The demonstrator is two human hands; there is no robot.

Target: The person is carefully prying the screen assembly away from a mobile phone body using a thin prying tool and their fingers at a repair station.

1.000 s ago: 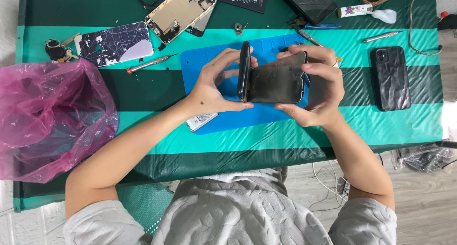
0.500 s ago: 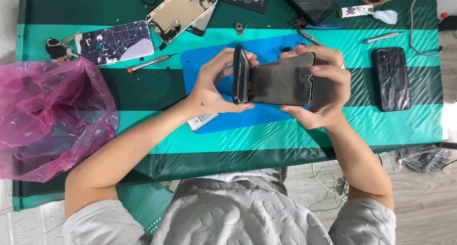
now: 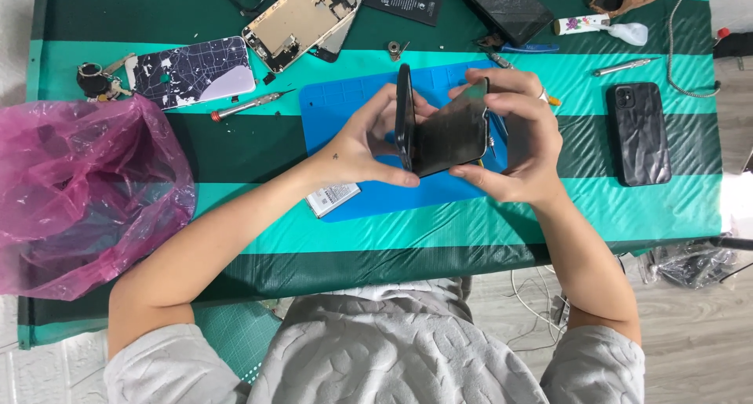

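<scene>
Above a blue work mat (image 3: 345, 106) I hold an opened black phone. My left hand (image 3: 365, 141) grips the phone body (image 3: 404, 114), which stands on edge. My right hand (image 3: 518, 141) pinches the dark screen panel (image 3: 451, 137), hinged open from the body like a book. A small white battery (image 3: 332, 198) lies on the mat's near edge, by my left wrist.
A pink plastic bag (image 3: 82, 192) sits at the left. Behind the mat lie a gutted phone frame (image 3: 302, 20), a patterned phone back (image 3: 196, 70), a red-tipped screwdriver (image 3: 247, 106) and a black battery (image 3: 404, 0). A black-cased phone (image 3: 642, 133) rests at the right.
The screen panel has swung from nearly flat to a steeper, narrower angle against the body, and both hands have shifted slightly with it.
</scene>
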